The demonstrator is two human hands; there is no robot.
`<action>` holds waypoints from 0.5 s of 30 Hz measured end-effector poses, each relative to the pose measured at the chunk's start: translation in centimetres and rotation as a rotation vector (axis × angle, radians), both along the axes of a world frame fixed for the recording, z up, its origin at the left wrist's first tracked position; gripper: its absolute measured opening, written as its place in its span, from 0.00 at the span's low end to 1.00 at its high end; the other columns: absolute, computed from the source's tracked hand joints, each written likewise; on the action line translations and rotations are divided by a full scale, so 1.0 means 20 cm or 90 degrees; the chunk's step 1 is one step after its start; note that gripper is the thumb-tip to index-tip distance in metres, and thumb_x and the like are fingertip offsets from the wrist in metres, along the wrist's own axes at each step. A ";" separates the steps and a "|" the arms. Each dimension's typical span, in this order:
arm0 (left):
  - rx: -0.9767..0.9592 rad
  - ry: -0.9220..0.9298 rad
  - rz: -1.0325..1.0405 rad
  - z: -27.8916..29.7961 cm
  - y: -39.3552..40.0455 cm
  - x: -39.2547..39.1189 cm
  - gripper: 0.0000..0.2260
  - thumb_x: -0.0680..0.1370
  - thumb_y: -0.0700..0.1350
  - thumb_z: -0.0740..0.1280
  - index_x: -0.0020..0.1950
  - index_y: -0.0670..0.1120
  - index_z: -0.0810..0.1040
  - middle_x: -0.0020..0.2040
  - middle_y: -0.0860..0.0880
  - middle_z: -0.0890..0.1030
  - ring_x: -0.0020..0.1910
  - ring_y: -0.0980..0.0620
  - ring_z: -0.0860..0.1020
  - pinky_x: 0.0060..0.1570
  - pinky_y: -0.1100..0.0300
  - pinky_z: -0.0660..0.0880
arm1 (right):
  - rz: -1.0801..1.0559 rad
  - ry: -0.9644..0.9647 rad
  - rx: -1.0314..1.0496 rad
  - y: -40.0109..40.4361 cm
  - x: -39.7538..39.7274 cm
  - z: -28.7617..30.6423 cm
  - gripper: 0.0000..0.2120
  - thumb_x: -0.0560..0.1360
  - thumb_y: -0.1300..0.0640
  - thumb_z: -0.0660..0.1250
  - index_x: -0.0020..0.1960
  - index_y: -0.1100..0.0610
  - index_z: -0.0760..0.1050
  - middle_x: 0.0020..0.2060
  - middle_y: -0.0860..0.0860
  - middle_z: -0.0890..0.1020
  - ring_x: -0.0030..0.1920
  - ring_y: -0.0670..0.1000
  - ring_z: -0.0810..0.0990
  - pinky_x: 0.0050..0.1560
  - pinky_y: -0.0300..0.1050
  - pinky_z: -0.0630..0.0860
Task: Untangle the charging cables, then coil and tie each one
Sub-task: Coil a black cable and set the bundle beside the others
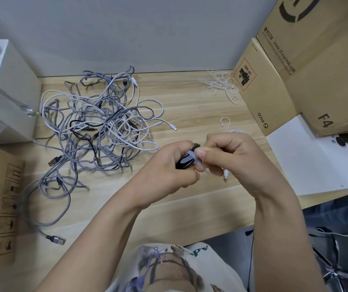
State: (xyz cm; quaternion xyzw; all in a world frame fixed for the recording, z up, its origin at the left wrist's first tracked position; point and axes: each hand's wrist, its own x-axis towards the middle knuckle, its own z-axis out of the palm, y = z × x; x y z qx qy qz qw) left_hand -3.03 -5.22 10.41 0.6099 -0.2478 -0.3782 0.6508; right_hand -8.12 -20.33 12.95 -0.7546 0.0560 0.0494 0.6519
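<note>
Presently: one black cable bundle [184,160], smooth-jacketed, folded into a short tight hank, held above the near-right part of the wooden desk [190,114]. Left hand [168,165] curled round the hank. Right hand [230,154] pinching a white tie [194,157], a soft, flat, translucent strip crossing the hank's middle.

Risks, as judged: the strip looks slick, so a loose pinch could let it slide off before it locks; a slack left grip could let the springy folds fan open and undo the coil.

Tangled cable heap [97,127], toward the far-left corner of the desk: braided grey cords, smooth white cords and thin black ones, looped through each other. Likely to knot tighter if one is dragged out by its plug.

White plug [174,127], small and rounded, trailing from the heap's right side.

Grey metal plug [56,240], near the front edge, left.

Spare ties [221,85], thin white loops, piled at the far-right corner beside a cardboard box [259,91], matte brown, printed.
</note>
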 end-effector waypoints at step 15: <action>0.074 0.052 -0.026 -0.04 -0.02 0.03 0.08 0.65 0.35 0.60 0.34 0.48 0.72 0.23 0.56 0.69 0.23 0.59 0.64 0.23 0.68 0.56 | 0.073 -0.202 -0.415 0.02 0.06 -0.01 0.05 0.68 0.56 0.70 0.42 0.52 0.84 0.35 0.41 0.68 0.35 0.40 0.69 0.36 0.34 0.66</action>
